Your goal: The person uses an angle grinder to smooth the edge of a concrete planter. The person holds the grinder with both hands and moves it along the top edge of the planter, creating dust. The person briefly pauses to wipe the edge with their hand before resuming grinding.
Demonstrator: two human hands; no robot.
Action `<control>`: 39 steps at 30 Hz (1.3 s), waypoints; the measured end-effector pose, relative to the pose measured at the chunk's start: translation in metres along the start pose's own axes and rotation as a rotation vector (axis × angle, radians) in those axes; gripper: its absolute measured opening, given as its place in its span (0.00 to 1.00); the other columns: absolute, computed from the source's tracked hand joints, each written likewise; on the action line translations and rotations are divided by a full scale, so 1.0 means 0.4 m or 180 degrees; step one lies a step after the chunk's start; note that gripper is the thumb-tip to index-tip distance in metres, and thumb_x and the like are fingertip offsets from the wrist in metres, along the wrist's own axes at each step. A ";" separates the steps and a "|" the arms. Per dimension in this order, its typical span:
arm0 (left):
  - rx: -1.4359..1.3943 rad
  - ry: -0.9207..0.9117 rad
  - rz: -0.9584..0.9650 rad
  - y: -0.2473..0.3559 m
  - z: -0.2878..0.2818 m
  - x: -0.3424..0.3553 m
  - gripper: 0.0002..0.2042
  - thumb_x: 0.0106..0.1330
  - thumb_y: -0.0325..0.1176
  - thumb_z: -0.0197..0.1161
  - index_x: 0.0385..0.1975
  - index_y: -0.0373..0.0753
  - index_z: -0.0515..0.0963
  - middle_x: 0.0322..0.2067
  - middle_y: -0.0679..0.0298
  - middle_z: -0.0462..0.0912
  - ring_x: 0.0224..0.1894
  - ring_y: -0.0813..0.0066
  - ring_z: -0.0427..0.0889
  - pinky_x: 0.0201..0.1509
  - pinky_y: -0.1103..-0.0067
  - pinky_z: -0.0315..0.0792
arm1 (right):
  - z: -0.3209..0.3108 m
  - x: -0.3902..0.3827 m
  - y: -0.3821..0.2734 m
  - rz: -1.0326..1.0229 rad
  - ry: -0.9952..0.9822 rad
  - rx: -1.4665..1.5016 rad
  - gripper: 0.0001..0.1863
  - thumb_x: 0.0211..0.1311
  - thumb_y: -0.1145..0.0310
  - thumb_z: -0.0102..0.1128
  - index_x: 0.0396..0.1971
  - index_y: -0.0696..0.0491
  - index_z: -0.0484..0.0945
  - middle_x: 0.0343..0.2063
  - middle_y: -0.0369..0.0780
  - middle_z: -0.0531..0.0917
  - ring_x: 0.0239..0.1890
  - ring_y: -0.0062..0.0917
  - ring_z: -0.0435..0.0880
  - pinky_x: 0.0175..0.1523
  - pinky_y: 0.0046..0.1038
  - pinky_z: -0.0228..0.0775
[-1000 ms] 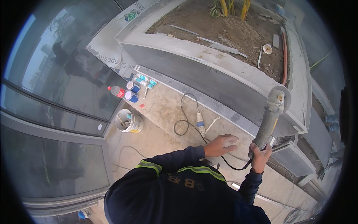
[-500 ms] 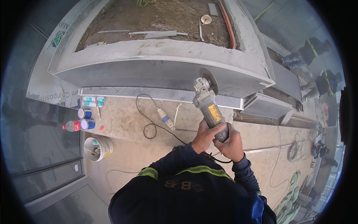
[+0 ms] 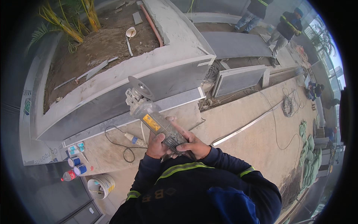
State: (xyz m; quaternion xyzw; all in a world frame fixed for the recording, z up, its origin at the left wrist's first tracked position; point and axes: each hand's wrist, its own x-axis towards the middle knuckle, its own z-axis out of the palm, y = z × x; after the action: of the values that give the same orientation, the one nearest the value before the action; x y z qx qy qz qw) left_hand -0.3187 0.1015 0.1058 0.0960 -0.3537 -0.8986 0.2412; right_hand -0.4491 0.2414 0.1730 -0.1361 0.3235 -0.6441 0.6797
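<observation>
Both hands grip a dusty angle grinder (image 3: 151, 119) in the middle of the view, its disc toward the top and a yellow label on its body. My left hand (image 3: 157, 146) wraps around the lower left of the body. My right hand (image 3: 193, 145) holds the rear end, with one finger stretched along the side. Beyond the disc stands the concrete planter (image 3: 149, 59) with grey panel sides. On the floor left of the grinder lie a plug (image 3: 136, 139) and cable. Farther left are paint cans (image 3: 80, 168), a red-labelled bottle (image 3: 69, 175) and a white bucket (image 3: 100, 185).
Co-workers (image 3: 285, 30) (image 3: 314, 90) stand or crouch at upper and far right. Stacked grey panels (image 3: 238, 84) lean beside a trench. A long metal strip (image 3: 246, 127), coiled cable (image 3: 288, 106) and green sacks (image 3: 306, 156) are on the right floor. Glass doors (image 3: 82, 209) line the lower left.
My left hand, apart from the grinder a second ago, has joined my right on it. The grinder has moved left with its disc tilting leftward. The camera has turned rightward, revealing more co-workers and floor.
</observation>
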 end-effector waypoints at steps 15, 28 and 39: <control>0.3316 0.2461 0.1436 -0.084 0.178 0.039 0.30 0.67 0.44 0.74 0.66 0.40 0.73 0.65 0.55 0.76 0.70 0.58 0.73 0.73 0.62 0.66 | -0.111 0.071 -0.329 0.0658 -0.0718 -0.1244 0.53 0.57 0.81 0.63 0.83 0.53 0.47 0.46 0.48 0.84 0.32 0.26 0.85 0.34 0.28 0.79; 0.7551 0.1370 0.3289 0.408 -0.090 -0.006 0.15 0.63 0.37 0.64 0.51 0.47 0.81 0.51 0.62 0.83 0.57 0.62 0.82 0.68 0.58 0.73 | 0.236 0.445 -0.290 0.0744 -0.2091 -0.3455 0.54 0.55 0.76 0.69 0.81 0.58 0.49 0.50 0.52 0.84 0.37 0.32 0.88 0.41 0.34 0.82; 0.7695 0.2216 0.3463 0.556 -0.302 -0.010 0.15 0.64 0.32 0.64 0.51 0.41 0.81 0.48 0.62 0.86 0.53 0.62 0.85 0.62 0.62 0.78 | 0.424 0.644 -0.135 -0.2079 -0.1830 -0.6926 0.43 0.52 0.65 0.71 0.70 0.61 0.69 0.33 0.47 0.81 0.31 0.41 0.88 0.33 0.39 0.79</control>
State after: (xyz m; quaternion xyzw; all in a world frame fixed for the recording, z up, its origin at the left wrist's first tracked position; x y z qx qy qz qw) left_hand -0.1926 -0.1087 0.1692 0.3137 -0.8244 0.2445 0.4026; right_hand -0.3974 -0.0532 0.2652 -0.8630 0.4882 -0.1173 0.0555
